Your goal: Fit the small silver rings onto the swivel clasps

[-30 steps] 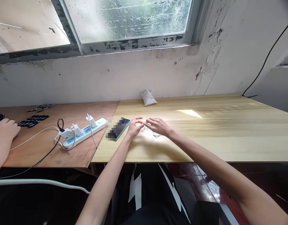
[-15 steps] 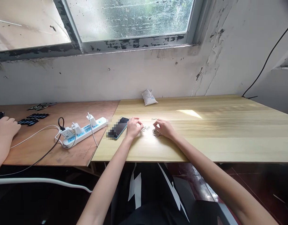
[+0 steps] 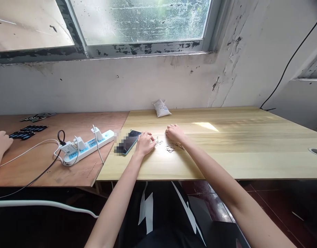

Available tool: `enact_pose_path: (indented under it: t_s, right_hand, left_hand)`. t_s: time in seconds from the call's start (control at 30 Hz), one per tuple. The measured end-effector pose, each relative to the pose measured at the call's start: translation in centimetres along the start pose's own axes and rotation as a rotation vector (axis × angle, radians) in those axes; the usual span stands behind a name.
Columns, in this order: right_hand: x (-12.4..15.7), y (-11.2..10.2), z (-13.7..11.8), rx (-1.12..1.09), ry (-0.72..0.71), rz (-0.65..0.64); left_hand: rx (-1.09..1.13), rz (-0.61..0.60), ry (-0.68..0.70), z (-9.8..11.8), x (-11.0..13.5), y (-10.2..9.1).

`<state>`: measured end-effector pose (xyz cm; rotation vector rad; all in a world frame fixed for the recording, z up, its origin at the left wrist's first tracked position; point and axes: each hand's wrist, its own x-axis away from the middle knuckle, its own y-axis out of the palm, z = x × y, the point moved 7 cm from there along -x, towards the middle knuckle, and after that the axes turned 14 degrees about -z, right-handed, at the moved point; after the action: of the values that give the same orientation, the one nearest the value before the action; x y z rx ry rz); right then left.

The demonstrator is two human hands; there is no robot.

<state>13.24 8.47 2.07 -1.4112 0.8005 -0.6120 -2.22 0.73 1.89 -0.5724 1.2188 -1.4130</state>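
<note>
Thin metal rings lie scattered on the pale wooden desk, some knotted into a small tangle. The right hand curls just above that tangle, and the left hand half-closes beside the loose rings. Neither clearly pinches anything; fingers may hide a ring. Nearby, a phone lies partly blurred out.

White power strip with plugged-in chargers and cables, on a plywood table, near flat black parts. Smartphone on a pale wooden tabletop. Small white sack against a stained, peeling wall, below a window.
</note>
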Motion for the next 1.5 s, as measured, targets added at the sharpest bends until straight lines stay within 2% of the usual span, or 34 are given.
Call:
enact_pose_path:
  t_s: [0.13, 0.27, 0.33, 0.4, 0.53, 0.7, 0.8, 0.9, 1.0, 1.1, 1.3, 1.5]
  right_hand:
    - [0.2, -0.1, -0.6, 0.018, -0.042, -0.020]
    - [1.7, -0.2, -1.4, -0.036, -0.026, 0.040]
    - [2.6, -0.2, -1.7, -0.088, -0.007, 0.084]
    - [3.4, -0.1, -1.6, -0.146, 0.010, 0.119]
    - [4.7, 0.3, -0.1, -0.269, 0.089, 0.175]
    - [5.2, 0.6, 1.7, -0.433, 0.169, 0.242]
    - [5.0, 0.5, 1.0, -0.518, 0.150, 0.281]
    - [4.8, 0.5, -0.3, -0.602, 0.097, 0.298]
    - [4.6, 0.7, -1.1, -0.718, 0.072, 0.308]
    - [4.5, 1.1, -1.5, -0.859, 0.048, 0.294]
    - [4.5, 1.2, -2.0, -1.025, -0.025, 0.226]
    - [4.6, 0.9, -2.3, -1.008, -0.067, 0.237]
  left_hand:
    - [0.007, 0.012, 0.001, 0.1, 0.1, -0.1]
    - [0.019, 0.029, 0.005, 0.2, 0.1, 0.1]
    - [0.019, 0.025, 0.015, 0.2, -0.5, 0.5]
    - [0.007, -0.033, 0.041, 0.3, -1.7, 1.2]
    - [0.011, -0.146, 0.102, 0.5, -3.8, 2.6]
    - [0.021, -0.186, 0.153, 1.0, -2.4, 3.0]
    - [0.029, -0.148, 0.146, 1.4, -1.4, 2.3]
    - [0.020, -0.057, 0.143, 2.2, -1.1, 1.3]
    - [-0.032, 0.035, 0.211, 3.5, -1.2, 0.7]
    - [-0.067, 0.067, 0.245, 4.2, -1.1, 0.5]
    - [0.013, 0.061, 0.188, 3.4, -1.0, 0.4]
    - [0.060, 0.093, 0.154, 3.0, -1.1, 0.3]
